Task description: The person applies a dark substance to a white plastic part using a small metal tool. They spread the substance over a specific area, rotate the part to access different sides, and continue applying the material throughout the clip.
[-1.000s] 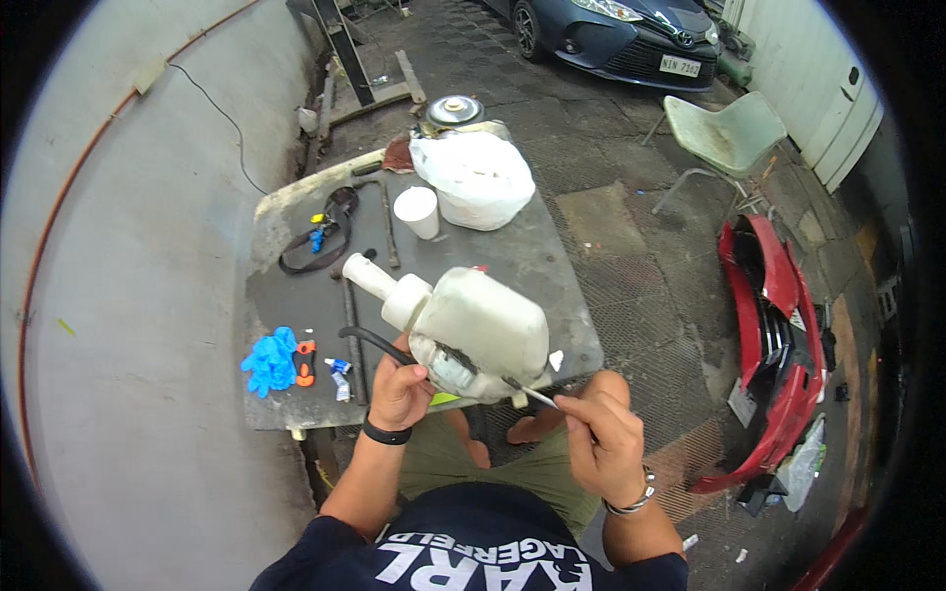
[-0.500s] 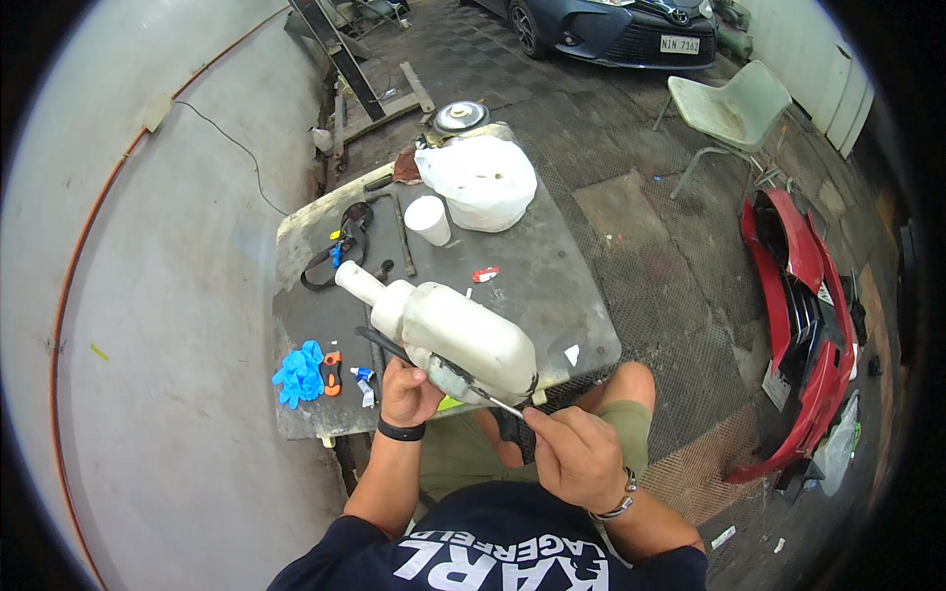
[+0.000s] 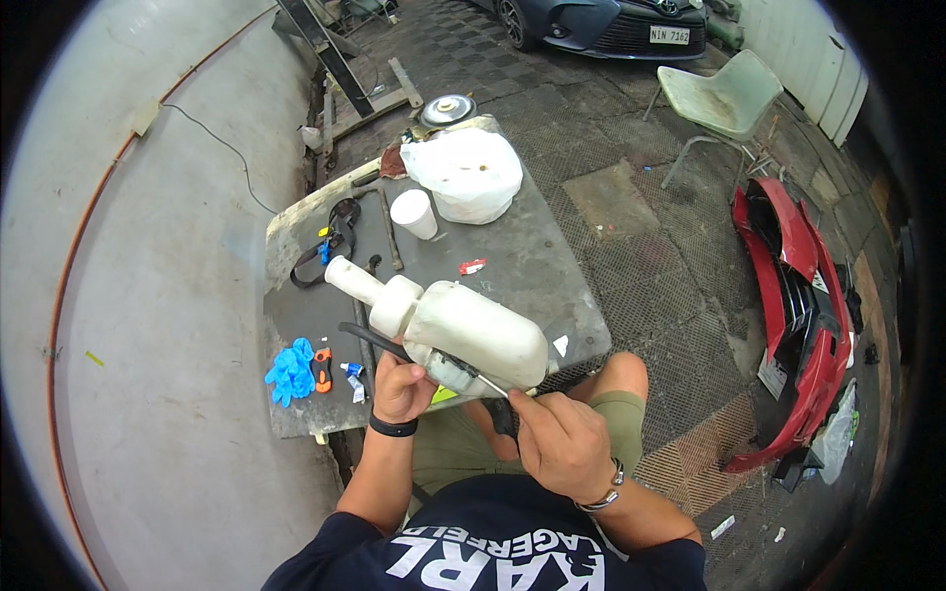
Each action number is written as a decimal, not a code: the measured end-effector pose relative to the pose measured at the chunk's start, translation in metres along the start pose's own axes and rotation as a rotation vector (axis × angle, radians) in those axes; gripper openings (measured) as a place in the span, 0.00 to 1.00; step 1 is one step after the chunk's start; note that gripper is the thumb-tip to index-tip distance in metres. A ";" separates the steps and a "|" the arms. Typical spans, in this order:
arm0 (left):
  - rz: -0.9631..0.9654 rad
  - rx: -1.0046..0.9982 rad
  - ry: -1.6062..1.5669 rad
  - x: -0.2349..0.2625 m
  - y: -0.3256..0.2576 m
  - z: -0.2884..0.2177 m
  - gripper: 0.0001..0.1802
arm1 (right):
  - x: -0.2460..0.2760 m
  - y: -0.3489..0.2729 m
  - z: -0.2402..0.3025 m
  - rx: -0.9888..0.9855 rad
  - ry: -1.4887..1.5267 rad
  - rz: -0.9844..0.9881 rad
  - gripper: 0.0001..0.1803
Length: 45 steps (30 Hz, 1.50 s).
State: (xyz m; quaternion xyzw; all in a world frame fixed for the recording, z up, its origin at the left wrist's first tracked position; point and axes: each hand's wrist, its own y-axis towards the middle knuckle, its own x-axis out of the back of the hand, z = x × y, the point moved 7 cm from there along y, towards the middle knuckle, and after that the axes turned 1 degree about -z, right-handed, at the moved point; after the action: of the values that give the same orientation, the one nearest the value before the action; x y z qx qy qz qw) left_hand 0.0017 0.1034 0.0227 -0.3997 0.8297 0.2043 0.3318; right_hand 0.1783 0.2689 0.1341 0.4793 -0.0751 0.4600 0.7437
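Head view: the off-white, long-necked plastic tank is up in front of you over the near edge of the grey, worn-topped table, tilted, neck to upper left. Your left hand has its fingers curled in on the tank's lower left side, by the bent black rubber hose; how much of the grip is on the hose, can't tell. Your right hand pinches a thin, straight, metal-shafted tool, thumb and index together, other fingers folded. Shaft points up-left at the tank's near side, next to the small greyish rounded part; tip contact can't be made out.

On the table, left of your left hand: crumpled blue gloves, an orange-and-black handheld tool, a small blue-and-white tube. Beyond the tank: white tapered cup just beside a bulging white plastic bag, plus a small red-and-white packet. Floor right: red car bumper.
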 end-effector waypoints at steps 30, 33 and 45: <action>-0.113 0.155 -0.235 0.012 0.009 0.002 0.35 | 0.044 -0.005 -0.032 -0.276 0.409 -0.171 0.10; -0.160 0.167 -0.253 0.009 0.007 0.002 0.35 | 0.040 -0.004 -0.035 -0.347 0.480 -0.116 0.11; -0.084 0.252 -0.609 0.003 0.005 0.002 0.34 | 0.005 -0.006 -0.059 -0.681 1.229 -0.119 0.17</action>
State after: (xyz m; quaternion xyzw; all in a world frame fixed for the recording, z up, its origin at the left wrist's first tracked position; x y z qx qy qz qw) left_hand -0.0026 0.1058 0.0191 -0.3099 0.6942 0.1963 0.6193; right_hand 0.1663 0.3174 0.1017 -0.1235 0.2449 0.5568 0.7841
